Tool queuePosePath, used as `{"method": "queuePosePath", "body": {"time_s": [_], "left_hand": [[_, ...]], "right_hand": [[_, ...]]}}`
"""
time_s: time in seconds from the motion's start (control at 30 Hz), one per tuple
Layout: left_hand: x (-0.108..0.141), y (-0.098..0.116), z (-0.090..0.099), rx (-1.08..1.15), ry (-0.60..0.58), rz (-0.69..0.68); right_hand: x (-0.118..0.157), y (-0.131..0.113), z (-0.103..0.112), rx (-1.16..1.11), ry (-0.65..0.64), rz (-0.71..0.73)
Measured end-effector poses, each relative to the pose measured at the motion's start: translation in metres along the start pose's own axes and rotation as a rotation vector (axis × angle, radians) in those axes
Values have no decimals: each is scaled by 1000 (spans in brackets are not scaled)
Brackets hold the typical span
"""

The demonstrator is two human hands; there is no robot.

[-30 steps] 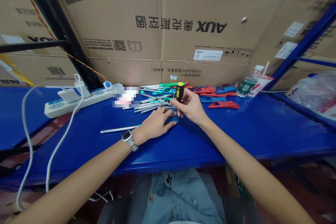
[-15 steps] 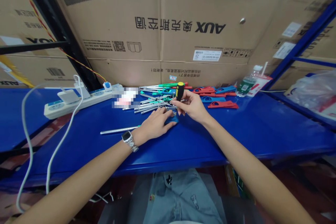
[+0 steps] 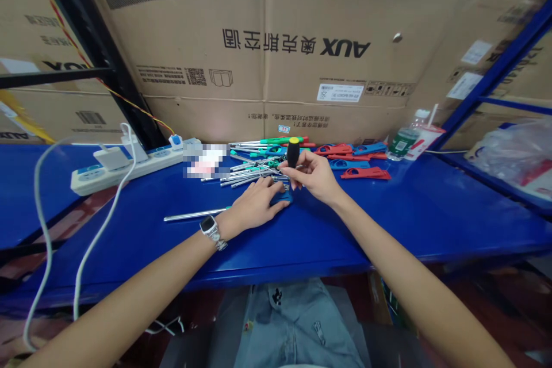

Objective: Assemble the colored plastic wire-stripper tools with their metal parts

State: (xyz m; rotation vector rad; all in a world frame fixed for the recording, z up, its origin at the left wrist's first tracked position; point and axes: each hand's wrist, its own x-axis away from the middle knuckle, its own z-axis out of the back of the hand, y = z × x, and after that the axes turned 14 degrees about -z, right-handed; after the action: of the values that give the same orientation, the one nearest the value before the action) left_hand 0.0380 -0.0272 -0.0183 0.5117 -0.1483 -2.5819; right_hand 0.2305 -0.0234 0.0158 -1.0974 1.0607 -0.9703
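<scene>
In the head view, the left hand lies low and half-spread on the table, its fingers and thumb about a small blue piece that it seems to pin down. The right hand is nearly closed, thumb and fingertips pinched round the lower part of an upright, black-handled screwdriver with a yellow cap. The tip is hidden, so whether it sits in a screw cannot be told. Working well here calls for the shaft kept square to the piece, light downward pressure and small finger turns; a lean could make the tip slip towards the left fingers, so they are best kept flat and to the side. The silver rod running behind the left hand should lie level, and the loose rods just beyond should not crowd the piece.
</scene>
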Motion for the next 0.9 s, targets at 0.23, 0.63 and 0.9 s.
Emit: {"method": "queuePosePath", "body": {"time_s": [0.23, 0.63, 0.9], "left_hand": [[0, 1, 1, -22, -5, -4], [0, 2, 1, -21, -6, 6], [0, 2, 1, -22, -17, 10]], "right_hand": [[-1, 6, -4, 1, 115, -5], [-5, 1, -4, 4, 80, -1], [5, -2, 0, -6, -65, -10]]}}
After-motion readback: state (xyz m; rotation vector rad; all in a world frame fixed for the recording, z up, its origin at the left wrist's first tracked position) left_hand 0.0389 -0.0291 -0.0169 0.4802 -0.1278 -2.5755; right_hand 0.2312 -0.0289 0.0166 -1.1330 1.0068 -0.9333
